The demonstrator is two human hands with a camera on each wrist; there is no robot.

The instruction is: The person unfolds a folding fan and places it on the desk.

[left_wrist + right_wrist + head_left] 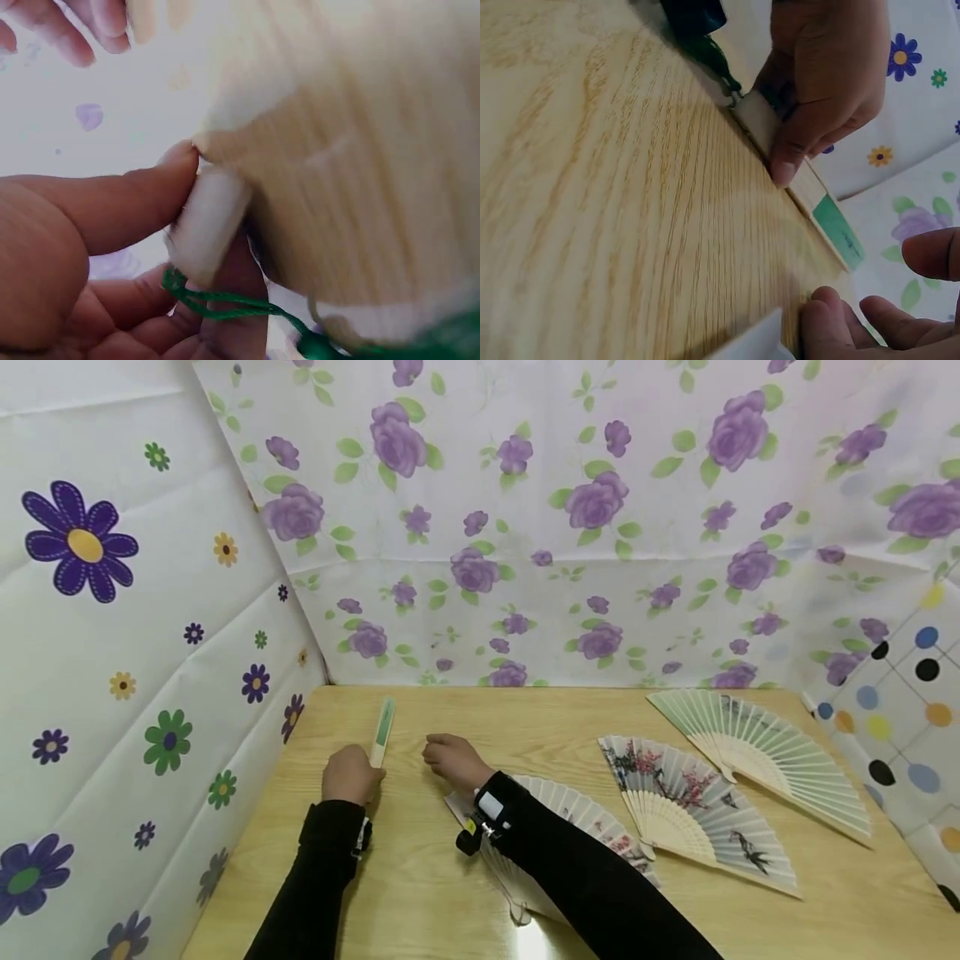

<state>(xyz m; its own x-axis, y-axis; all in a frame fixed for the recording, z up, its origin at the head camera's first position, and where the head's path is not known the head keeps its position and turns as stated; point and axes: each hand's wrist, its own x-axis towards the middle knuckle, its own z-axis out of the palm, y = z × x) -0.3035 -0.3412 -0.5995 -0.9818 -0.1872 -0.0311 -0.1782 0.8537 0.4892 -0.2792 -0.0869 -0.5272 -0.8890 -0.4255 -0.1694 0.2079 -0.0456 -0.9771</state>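
Note:
My left hand [348, 775] pinches a folded hand fan [383, 731] by its near end, on the left side of the table. Its bare sticks and green outer panel [840, 231] point away from me in the right wrist view. A green cord [247, 304] hangs from the held end in the left wrist view. To the right of the fan, apart from it, my right hand [457, 762] is low over the table with fingers loosely bent and holding nothing. Beneath my right forearm lies a spread fan [577, 814] with pink blossoms, partly hidden by the sleeve.
Two more spread fans lie on the right: a grey one with pink blossoms [697, 806] and a pale green one [780, 752] behind it. Flowered sheeting [540, 593] rises along the back edge of the wooden table [405, 893], with patterned sheets at both sides.

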